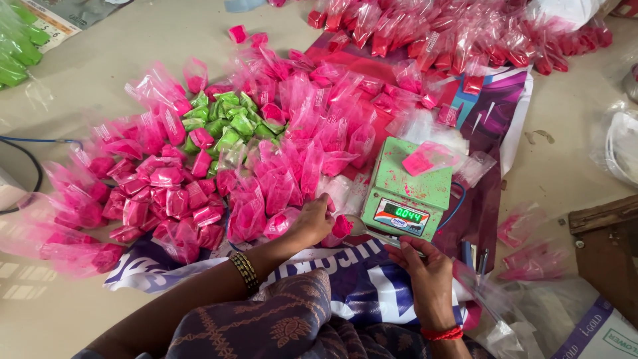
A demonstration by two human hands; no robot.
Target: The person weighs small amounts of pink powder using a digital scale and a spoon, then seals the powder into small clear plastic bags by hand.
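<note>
My left hand (311, 221) is curled at the near edge of a heap of pink powder packets (266, 166), and its fingers seem to pinch a small clear bag. My right hand (425, 269) grips a thin metal spoon (375, 234). The spoon's tip, with a lump of pink powder (342, 226), sits right beside my left fingers. A green digital scale (405, 193) stands just beyond both hands, with a pink packet (425, 158) lying on its pan.
Green packets (222, 119) sit in the middle of the pink heap. Red packets (458, 33) pile up at the back. A printed sheet (372, 279) covers the floor under my hands. Loose clear bags (531, 256) and a wooden piece (608, 239) lie to the right. A cable (30, 166) runs along the left.
</note>
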